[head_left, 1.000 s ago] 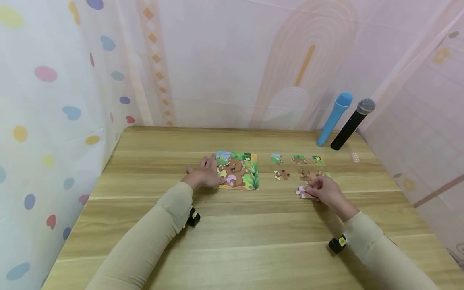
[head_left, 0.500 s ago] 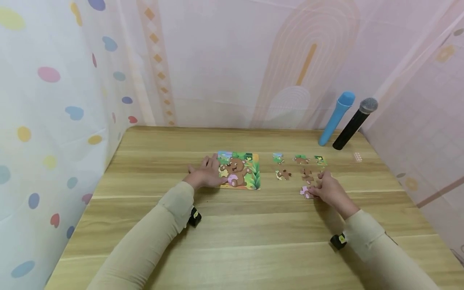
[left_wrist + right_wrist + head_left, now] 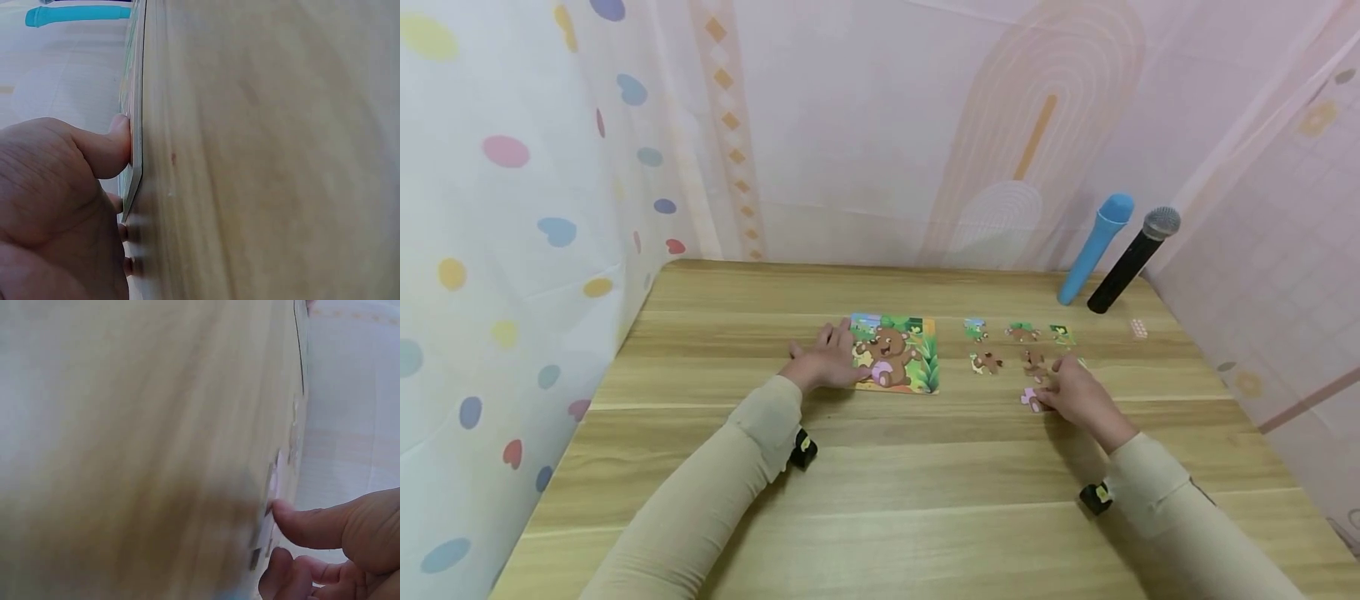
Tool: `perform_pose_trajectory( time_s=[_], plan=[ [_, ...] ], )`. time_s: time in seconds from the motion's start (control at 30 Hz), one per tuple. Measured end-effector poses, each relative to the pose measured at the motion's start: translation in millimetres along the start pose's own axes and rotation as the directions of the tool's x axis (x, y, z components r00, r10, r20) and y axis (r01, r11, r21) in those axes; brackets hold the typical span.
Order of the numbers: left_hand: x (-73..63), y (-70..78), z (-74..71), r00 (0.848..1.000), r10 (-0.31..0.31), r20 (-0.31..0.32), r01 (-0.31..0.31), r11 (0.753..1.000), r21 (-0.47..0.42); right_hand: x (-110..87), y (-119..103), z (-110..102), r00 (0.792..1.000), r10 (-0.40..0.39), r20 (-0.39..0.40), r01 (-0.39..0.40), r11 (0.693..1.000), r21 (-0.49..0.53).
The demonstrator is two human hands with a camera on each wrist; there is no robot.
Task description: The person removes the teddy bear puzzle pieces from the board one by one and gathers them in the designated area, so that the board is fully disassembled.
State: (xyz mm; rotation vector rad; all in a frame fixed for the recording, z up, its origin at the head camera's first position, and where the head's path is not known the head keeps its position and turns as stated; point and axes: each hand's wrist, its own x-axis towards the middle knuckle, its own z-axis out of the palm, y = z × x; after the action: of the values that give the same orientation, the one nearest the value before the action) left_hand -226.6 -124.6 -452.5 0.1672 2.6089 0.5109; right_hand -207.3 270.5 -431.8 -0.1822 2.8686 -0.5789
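Note:
A flat bear picture board lies on the wooden table. My left hand rests at its left side with fingers extended; in the left wrist view the thumb presses on the board's edge. To the right lie several loose jigsaw puzzle pieces, including a bear-face piece, a brown piece and a green-topped piece. My right hand holds a lilac-and-brown puzzle piece low at the tabletop, thumb on it and fingers curled. That hand partly hides the pieces behind it.
A blue microphone and a black microphone stand at the back right of the table. Near them lies a small pink dotted piece. Patterned curtains enclose the table's back and sides.
My right hand has shifted slightly with the lilac puzzle piece, still beside the loose pieces. The left hand stays at the board. The head view has moved a little.

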Motion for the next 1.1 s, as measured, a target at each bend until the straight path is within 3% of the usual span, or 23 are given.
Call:
perform_pose_trajectory(
  time_s=[0.3, 0.43, 0.53, 0.67, 0.9, 1.1],
  plan=[
    [1.5, 1.7, 0.6, 1.0, 0.022, -0.011, -0.023, 0.999, -0.028, 3.1, -22, 3, 0.997, -0.06, -0.041, 0.059, 0.998, -0.02],
    [-1.0, -1.0, -0.7, 1.0, 0.013, -0.028, -0.015, 0.998, -0.053, 11.1, -51, 10, 0.992, -0.117, -0.04, 0.118, 0.993, 0.023],
    [-1.5, -4.0, -0.4, 0.999, 0.01, -0.034, -0.012, 0.998, -0.057, 20.0, -78, 20, 0.987, -0.161, 0.013, 0.158, 0.979, 0.131],
    [-1.7, -5.3, 0.6, 0.999, 0.02, -0.043, -0.023, 0.998, -0.056, 31.2, -112, 40, 0.966, -0.237, 0.1, 0.208, 0.95, 0.233],
    [-2.5, -4.5, 0.8, 0.998, 0.014, -0.062, -0.017, 0.999, -0.044, 49.1, -157, 67, 0.915, -0.342, 0.214, 0.27, 0.913, 0.307],
    [-7.8, -2.2, -0.6, 0.996, 0.029, -0.082, -0.032, 0.999, -0.037, 60.0, -174, 76, 0.901, -0.392, 0.186, 0.32, 0.89, 0.325]
  ],
)
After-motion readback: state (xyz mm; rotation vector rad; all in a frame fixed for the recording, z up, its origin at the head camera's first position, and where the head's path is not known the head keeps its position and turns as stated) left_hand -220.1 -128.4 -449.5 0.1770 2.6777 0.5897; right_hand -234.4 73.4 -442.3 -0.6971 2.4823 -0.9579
